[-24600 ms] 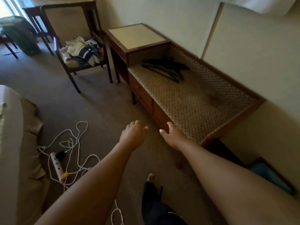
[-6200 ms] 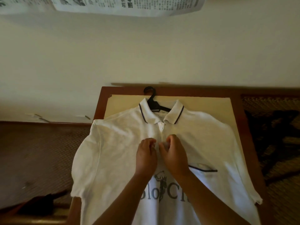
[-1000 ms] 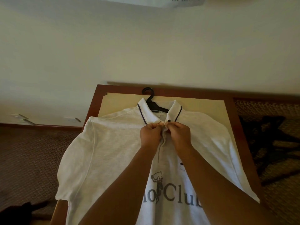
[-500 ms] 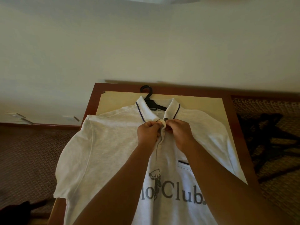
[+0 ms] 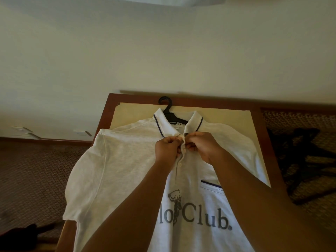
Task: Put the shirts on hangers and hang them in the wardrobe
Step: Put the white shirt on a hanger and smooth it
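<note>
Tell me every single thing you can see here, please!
polo shirt: one, pale grey-white with dark collar trim and "Club" print, lying flat on the table
hanger: one, black, inside the shirt, hook sticking out past the collar
table: one, brown wooden rim with cream top, against the wall
spare hangers: a pile, black, on the woven surface right of the table; count unclear
left hand: one, pinching the shirt's placket
right hand: one, pinching the placket at the top button

Wood-framed table (image 5: 258,124) against cream wall (image 5: 163,51); patterned carpet (image 5: 36,170).
</note>
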Action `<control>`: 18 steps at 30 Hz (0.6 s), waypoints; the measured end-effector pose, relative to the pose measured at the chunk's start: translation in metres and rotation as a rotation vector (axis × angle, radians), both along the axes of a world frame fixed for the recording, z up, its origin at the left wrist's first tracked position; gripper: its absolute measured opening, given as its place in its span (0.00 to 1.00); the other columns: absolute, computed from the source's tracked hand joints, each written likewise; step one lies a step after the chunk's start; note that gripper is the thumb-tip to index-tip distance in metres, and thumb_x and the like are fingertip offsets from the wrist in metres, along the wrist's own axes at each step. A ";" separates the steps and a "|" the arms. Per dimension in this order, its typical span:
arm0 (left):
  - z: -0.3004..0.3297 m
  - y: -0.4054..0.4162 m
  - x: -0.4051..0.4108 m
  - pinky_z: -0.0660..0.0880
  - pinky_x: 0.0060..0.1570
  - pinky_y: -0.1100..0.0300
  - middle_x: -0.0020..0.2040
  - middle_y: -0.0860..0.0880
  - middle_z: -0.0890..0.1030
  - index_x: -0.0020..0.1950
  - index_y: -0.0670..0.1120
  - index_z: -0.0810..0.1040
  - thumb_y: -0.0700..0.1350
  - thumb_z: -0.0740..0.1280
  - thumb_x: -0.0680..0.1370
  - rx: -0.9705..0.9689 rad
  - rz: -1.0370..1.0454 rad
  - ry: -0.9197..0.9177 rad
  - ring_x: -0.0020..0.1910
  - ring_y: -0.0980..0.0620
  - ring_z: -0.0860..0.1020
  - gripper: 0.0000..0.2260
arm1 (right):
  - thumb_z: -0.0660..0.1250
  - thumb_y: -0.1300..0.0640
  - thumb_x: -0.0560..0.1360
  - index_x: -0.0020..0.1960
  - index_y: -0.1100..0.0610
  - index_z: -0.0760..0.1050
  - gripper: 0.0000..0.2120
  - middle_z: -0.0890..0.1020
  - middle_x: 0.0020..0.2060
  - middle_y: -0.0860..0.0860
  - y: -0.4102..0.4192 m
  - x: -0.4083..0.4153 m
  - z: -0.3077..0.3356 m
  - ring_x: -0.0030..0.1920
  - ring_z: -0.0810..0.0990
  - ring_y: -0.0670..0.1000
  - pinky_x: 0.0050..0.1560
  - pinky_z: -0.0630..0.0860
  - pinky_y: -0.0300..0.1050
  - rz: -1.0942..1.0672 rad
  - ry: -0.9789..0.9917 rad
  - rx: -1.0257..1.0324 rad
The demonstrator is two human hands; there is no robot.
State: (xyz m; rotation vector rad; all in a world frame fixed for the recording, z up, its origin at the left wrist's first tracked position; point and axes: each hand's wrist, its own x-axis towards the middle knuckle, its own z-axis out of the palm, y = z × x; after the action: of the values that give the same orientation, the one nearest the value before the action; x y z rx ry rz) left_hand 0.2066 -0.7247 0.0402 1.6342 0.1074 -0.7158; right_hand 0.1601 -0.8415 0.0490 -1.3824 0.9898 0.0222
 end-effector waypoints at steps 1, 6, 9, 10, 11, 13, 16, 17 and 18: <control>-0.001 0.000 -0.001 0.74 0.30 0.65 0.30 0.47 0.78 0.40 0.44 0.82 0.40 0.67 0.78 -0.006 0.003 -0.003 0.25 0.55 0.72 0.07 | 0.69 0.63 0.74 0.43 0.61 0.82 0.03 0.82 0.35 0.56 0.000 0.000 0.001 0.34 0.78 0.50 0.38 0.75 0.41 0.013 0.004 -0.015; -0.005 0.005 -0.007 0.76 0.35 0.57 0.33 0.41 0.81 0.42 0.42 0.82 0.41 0.65 0.79 -0.008 -0.033 -0.152 0.28 0.51 0.75 0.09 | 0.70 0.61 0.74 0.43 0.60 0.81 0.03 0.81 0.33 0.54 0.003 0.002 0.003 0.33 0.77 0.49 0.33 0.74 0.38 0.023 0.039 -0.077; -0.009 0.009 -0.010 0.79 0.36 0.62 0.39 0.45 0.82 0.48 0.47 0.80 0.42 0.66 0.78 -0.001 -0.122 -0.268 0.32 0.55 0.79 0.04 | 0.70 0.60 0.74 0.44 0.61 0.82 0.04 0.81 0.34 0.54 0.001 0.002 0.003 0.33 0.77 0.49 0.36 0.75 0.39 0.034 0.043 -0.065; -0.011 0.009 -0.010 0.80 0.38 0.61 0.42 0.47 0.82 0.49 0.50 0.79 0.42 0.67 0.78 0.016 -0.142 -0.305 0.36 0.55 0.81 0.03 | 0.70 0.60 0.74 0.45 0.62 0.82 0.05 0.81 0.34 0.54 0.001 0.002 0.002 0.34 0.77 0.49 0.36 0.75 0.40 0.037 0.045 -0.062; -0.014 0.009 -0.010 0.80 0.41 0.59 0.45 0.48 0.81 0.49 0.52 0.77 0.43 0.68 0.77 0.042 -0.153 -0.340 0.40 0.53 0.81 0.04 | 0.70 0.59 0.74 0.45 0.62 0.82 0.06 0.81 0.34 0.55 0.001 0.002 0.001 0.34 0.77 0.49 0.37 0.75 0.40 0.035 0.046 -0.062; -0.018 0.006 -0.009 0.81 0.44 0.56 0.49 0.48 0.80 0.49 0.55 0.76 0.44 0.69 0.76 0.078 -0.159 -0.381 0.44 0.51 0.81 0.06 | 0.69 0.59 0.74 0.43 0.62 0.81 0.06 0.81 0.33 0.54 0.002 0.003 0.001 0.33 0.76 0.49 0.36 0.74 0.41 0.038 0.052 -0.079; -0.017 0.003 -0.009 0.79 0.47 0.59 0.48 0.50 0.79 0.49 0.54 0.78 0.43 0.67 0.78 0.098 -0.170 -0.425 0.45 0.54 0.79 0.05 | 0.69 0.59 0.74 0.41 0.59 0.81 0.06 0.80 0.32 0.53 0.003 0.004 0.001 0.33 0.76 0.49 0.36 0.74 0.40 0.052 0.068 -0.104; -0.018 0.002 -0.009 0.78 0.47 0.60 0.48 0.51 0.79 0.50 0.52 0.79 0.42 0.66 0.78 0.108 -0.176 -0.438 0.45 0.55 0.78 0.05 | 0.68 0.59 0.75 0.41 0.58 0.81 0.05 0.81 0.33 0.53 0.003 0.004 0.000 0.34 0.76 0.49 0.36 0.74 0.40 0.051 0.070 -0.109; -0.017 0.002 -0.009 0.77 0.47 0.61 0.47 0.52 0.79 0.51 0.49 0.80 0.42 0.65 0.78 0.117 -0.178 -0.441 0.45 0.56 0.78 0.06 | 0.68 0.59 0.75 0.41 0.57 0.81 0.05 0.81 0.34 0.53 0.004 0.004 -0.001 0.34 0.76 0.49 0.37 0.74 0.40 0.051 0.073 -0.119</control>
State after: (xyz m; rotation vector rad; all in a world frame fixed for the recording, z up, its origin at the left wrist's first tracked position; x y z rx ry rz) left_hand 0.1976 -0.7231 0.0229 1.8943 -0.3219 -0.4734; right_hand 0.1641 -0.8379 0.0485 -1.5249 1.0302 0.0525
